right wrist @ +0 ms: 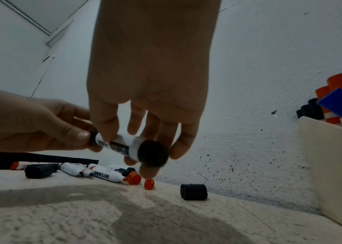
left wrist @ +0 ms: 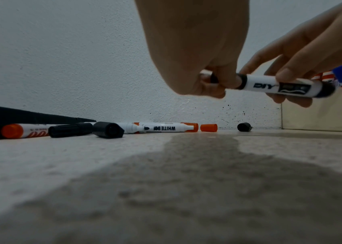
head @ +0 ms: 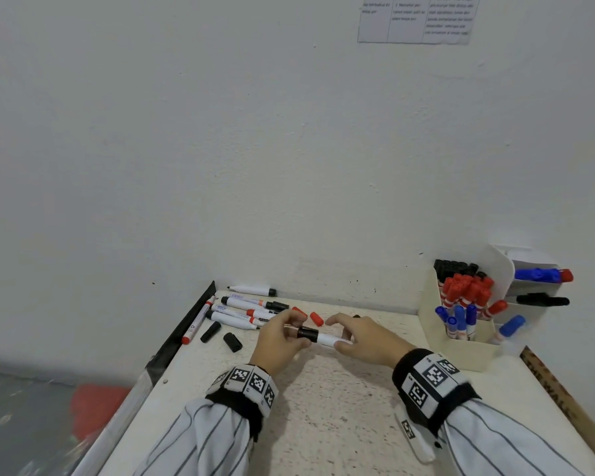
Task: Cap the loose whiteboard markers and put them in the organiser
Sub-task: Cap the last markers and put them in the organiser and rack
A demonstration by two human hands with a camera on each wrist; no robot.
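My left hand (head: 278, 341) pinches the black cap (head: 308, 333) and my right hand (head: 364, 338) grips a marker (left wrist: 278, 85) labelled "DIY"; nearer the wall than it, another marker (left wrist: 166, 128) reads "WHITE BO".

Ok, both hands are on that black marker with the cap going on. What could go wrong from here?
The left hand hides most of the black cap, so it may sit crooked or half seated on the black marker. The right hand holds the barrel only at the fingertips, so a firm push could make it slip. Loose red caps lie just beyond the hands and could get knocked away.
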